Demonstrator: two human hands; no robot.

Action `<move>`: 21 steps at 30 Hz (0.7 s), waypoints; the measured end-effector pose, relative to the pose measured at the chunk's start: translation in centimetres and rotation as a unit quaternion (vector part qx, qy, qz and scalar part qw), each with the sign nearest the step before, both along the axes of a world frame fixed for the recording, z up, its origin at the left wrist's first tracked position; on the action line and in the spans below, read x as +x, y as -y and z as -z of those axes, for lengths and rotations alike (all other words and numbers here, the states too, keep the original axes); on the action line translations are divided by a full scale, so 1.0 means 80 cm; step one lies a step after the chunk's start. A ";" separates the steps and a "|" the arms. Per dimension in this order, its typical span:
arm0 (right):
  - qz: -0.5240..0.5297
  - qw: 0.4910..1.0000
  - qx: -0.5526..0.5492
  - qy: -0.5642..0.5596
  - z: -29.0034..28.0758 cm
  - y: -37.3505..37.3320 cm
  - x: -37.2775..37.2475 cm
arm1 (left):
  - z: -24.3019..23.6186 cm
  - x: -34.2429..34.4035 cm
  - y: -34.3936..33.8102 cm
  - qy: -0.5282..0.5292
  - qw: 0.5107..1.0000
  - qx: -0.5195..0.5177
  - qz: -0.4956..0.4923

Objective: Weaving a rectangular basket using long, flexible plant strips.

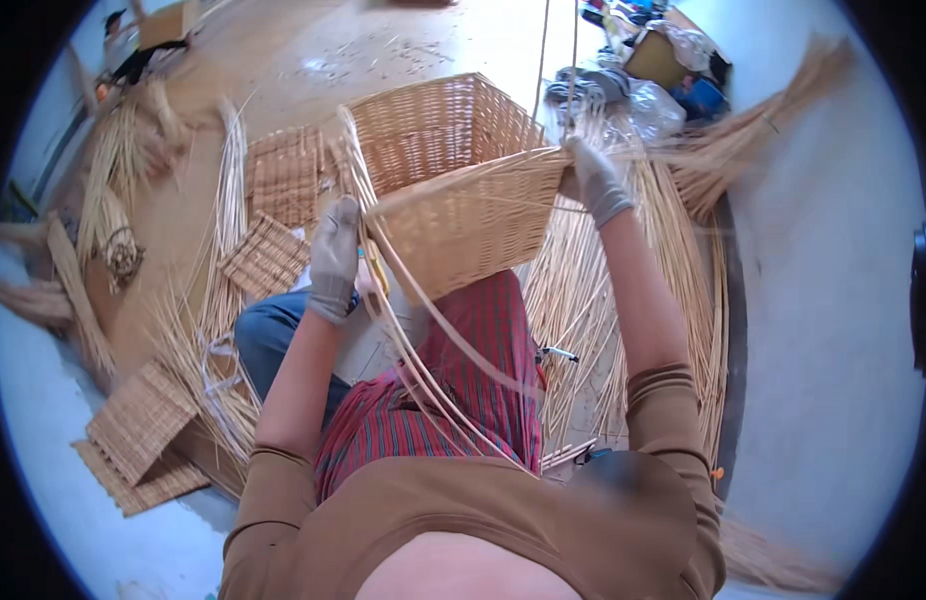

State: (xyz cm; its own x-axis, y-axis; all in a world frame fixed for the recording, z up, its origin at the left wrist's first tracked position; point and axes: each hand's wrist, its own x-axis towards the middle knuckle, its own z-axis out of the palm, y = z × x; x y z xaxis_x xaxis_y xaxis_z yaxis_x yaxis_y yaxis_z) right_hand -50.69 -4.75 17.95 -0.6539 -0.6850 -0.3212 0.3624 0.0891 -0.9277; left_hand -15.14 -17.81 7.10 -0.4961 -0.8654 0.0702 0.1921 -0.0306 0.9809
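Observation:
A rectangular woven wicker basket (463, 225) sits tilted above my lap, its hollow inside facing away from me. My left hand (335, 255), in a pale grey work glove, is closed at the basket's left corner, beside several long bent wicker strands (423, 370) that curve down toward my body. A small yellow piece shows near that hand; its kind is unclear. My right hand (595, 182), also gloved and slightly blurred, is closed on the basket's right corner at the rim. Loose strand ends trail from there toward the right.
Long wicker rods (593, 300) lie spread along my right side. A tied bundle (773, 130) leans on the right wall. Woven square panels (143, 420) and more bundles (223, 190) lie on the left. Bags and cloths (653, 80) are piled at the far right.

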 end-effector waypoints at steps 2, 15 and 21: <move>0.039 0.995 -0.062 0.066 0.059 -0.028 -0.044 | -0.037 -0.055 -0.009 -0.138 0.988 0.060 0.028; 0.112 0.992 0.014 0.049 0.087 -0.047 -0.048 | -0.051 0.021 0.139 0.506 0.737 -0.444 0.060; 0.091 0.984 -0.141 0.064 0.107 -0.055 -0.008 | -0.043 0.110 0.022 0.280 0.906 -0.312 0.061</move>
